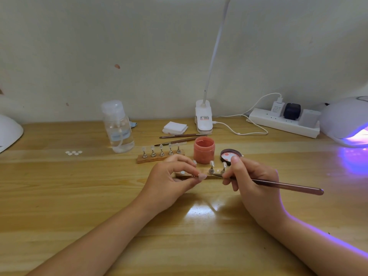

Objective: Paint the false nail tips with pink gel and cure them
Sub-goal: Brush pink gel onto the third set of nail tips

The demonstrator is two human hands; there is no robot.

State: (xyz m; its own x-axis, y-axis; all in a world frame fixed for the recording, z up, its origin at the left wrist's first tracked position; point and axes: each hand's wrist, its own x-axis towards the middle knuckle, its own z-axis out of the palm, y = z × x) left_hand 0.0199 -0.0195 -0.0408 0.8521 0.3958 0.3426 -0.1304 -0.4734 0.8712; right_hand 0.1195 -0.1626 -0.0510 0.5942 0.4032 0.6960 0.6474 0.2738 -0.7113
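My left hand (172, 176) pinches a small metal stand with a pale pink nail tip (202, 177) on its end, just above the near wooden holder strip (184, 176). My right hand (250, 180) grips a brown brush (286, 185), whose bristle end points left at that tip. Two clear tips on stands (212, 167) remain on the near strip. A second strip (159, 156) behind carries several clear tips. The open pink gel jar (204, 149) stands behind my hands, its lid (229, 155) lying beside it. The curing lamp (346, 122) glows purple at the far right.
A clear pump bottle (118, 126) stands at the back left, with small white pads (73, 152) near it. Two more brushes (181, 137), folded wipes (175, 127), a clip desk lamp (203, 118) and a power strip (284, 121) line the back. A white object (9, 132) sits at the left edge.
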